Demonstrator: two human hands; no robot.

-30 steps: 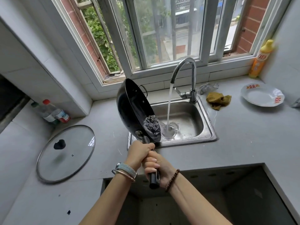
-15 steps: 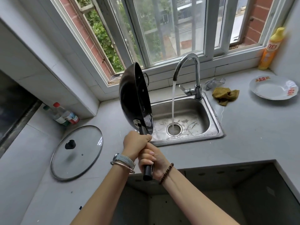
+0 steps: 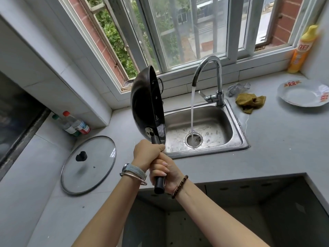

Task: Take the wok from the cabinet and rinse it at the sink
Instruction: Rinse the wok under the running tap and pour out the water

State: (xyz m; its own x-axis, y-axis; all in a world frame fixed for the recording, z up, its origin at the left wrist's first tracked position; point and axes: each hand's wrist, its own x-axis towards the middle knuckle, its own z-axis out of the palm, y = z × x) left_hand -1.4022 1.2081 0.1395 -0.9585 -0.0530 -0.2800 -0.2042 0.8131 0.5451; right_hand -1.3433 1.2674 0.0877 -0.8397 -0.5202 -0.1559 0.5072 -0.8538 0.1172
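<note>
Tipped a second ago so that water ran off its lip into the basin, the wok [image 3: 146, 106] now stands almost on edge, raised over the left rim of the sink [image 3: 237, 132] with its hollow turned right toward the tap [image 3: 216, 68]. Both hands are wrapped round its black handle [image 3: 159, 184]: the left hand [image 3: 147, 154] grips high, right under the bowl, and the right hand [image 3: 165, 173] grips just below it, touching it, with the handle's end poking out beneath. Water [image 3: 192, 111] runs from the tap straight into the drain, clear of the wok.

On the counter [image 3: 267, 148], a glass lid [image 3: 89, 164] lies flat near the front-left part, and two bottles [image 3: 76, 124] stand in the back-left corner. Right of the sink, near the back edge, lie a crumpled yellow-brown cloth [image 3: 250, 102] and a scrap of clear plastic [image 3: 237, 88]. A white plate [image 3: 302, 95] sits toward the right edge, and a yellow bottle [image 3: 302, 49] stands in the back-right corner.
</note>
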